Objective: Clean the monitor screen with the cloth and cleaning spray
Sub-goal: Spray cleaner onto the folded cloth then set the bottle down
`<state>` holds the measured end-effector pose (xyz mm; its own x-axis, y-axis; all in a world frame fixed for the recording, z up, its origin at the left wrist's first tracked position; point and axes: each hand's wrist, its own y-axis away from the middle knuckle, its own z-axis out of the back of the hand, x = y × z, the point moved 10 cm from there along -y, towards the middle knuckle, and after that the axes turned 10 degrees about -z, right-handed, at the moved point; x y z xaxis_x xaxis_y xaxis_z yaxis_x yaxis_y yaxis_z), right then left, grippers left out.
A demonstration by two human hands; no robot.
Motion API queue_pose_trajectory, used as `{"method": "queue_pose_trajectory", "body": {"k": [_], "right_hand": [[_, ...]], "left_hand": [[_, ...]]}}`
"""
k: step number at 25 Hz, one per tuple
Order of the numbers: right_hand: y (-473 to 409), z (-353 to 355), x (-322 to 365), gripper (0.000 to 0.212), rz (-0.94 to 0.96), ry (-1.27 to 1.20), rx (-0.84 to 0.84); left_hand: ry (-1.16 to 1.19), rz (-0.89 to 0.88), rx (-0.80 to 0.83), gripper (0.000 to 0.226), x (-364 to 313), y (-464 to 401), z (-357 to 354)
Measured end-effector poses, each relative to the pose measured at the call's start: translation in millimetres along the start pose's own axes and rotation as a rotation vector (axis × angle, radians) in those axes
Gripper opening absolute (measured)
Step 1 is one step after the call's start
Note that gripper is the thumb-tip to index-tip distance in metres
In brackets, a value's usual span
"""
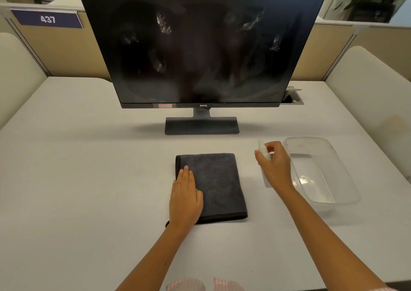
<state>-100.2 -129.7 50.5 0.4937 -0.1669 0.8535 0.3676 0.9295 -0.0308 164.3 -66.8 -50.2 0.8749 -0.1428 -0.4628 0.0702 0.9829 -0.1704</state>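
Note:
A black monitor (200, 46) stands on its stand at the back of the white table, its dark screen marked with several wet spray patches and smears. A folded dark grey cloth (219, 184) lies flat in front of it. My left hand (185, 196) rests flat on the cloth's left part, fingers together. To the right, my right hand (274, 165) is wrapped around a small clear spray bottle (263, 150), which stands upright on or just above the table; its white nozzle shows above my fingers.
A clear plastic tub (347, 192) sits right of my right hand, close to my wrist. A cable port (293, 99) opens in the table behind the monitor's right corner. Beige partitions bound the white table (89, 179) at back and sides.

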Motion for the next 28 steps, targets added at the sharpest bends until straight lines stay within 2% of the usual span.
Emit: {"method": "queue_pose_trajectory", "body": {"k": [3, 6, 16, 24, 28], "right_hand": [[-12.0, 20.8, 4.6, 0.023, 0.005, -0.043, -0.087], [-21.9, 29.1, -3.4, 0.035, -0.049, -0.034, -0.108], [-27.2, 20.0, -29.4, 0.034, -0.158, 0.003, 0.022], [-31.0, 19.2, 0.4, 0.024, 0.0, 0.199, 0.162], [-37.1, 24.2, 11.2, 0.026, 0.033, 0.306, 0.163]], "left_hand": [[-0.003, -0.004, 0.005, 0.057, -0.4, -0.1, 0.0], [0.002, 0.003, 0.005, 0.057, -0.5, -0.5, -0.2], [-0.004, 0.011, 0.02, 0.057, 0.5, -0.2, -0.9], [0.003, 0.016, 0.021, 0.057, -0.7, 0.0, 1.1], [0.019, 0.021, 0.022, 0.057, -0.9, 0.3, 1.2]]}}
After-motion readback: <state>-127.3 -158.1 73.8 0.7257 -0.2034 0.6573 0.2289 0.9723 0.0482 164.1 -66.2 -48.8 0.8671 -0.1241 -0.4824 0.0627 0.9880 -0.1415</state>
